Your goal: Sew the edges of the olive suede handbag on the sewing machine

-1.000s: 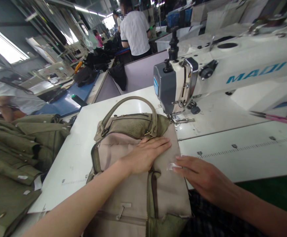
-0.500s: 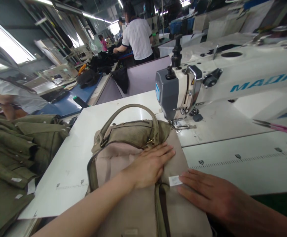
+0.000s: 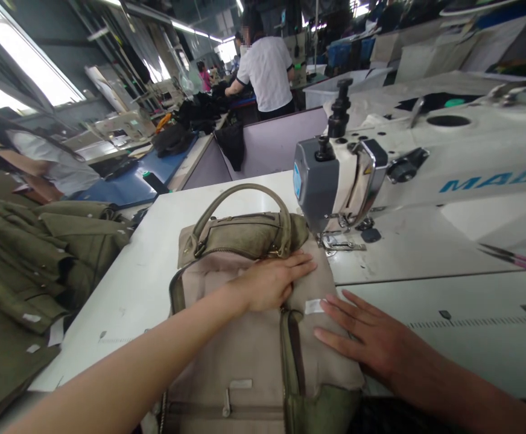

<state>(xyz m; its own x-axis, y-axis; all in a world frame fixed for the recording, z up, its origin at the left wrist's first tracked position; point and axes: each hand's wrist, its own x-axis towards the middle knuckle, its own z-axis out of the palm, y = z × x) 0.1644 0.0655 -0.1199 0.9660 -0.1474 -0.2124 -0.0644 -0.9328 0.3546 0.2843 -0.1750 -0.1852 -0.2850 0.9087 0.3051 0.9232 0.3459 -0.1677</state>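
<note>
An olive-green bag with beige lining lies on the white sewing table, its looped handle pointing away from me. My left hand rests flat on the lining just below the handle, fingers stretched toward the sewing machine. On the right part of the lining, my right hand lies with fingers spread, its fingertips at a small white label. The bag's upper right edge reaches the presser foot. A zipper pull shows lower down on the lining.
A pile of olive-green bag pieces sits at the left. Pink-handled tweezers lie on the table at the right. A person in a white shirt is at the left; another person stands further back.
The bag has shifted away from me, bringing more of its lower lining and the zipper pull into view. Both hands have moved forward with it, and the right fingers are more spread.
</note>
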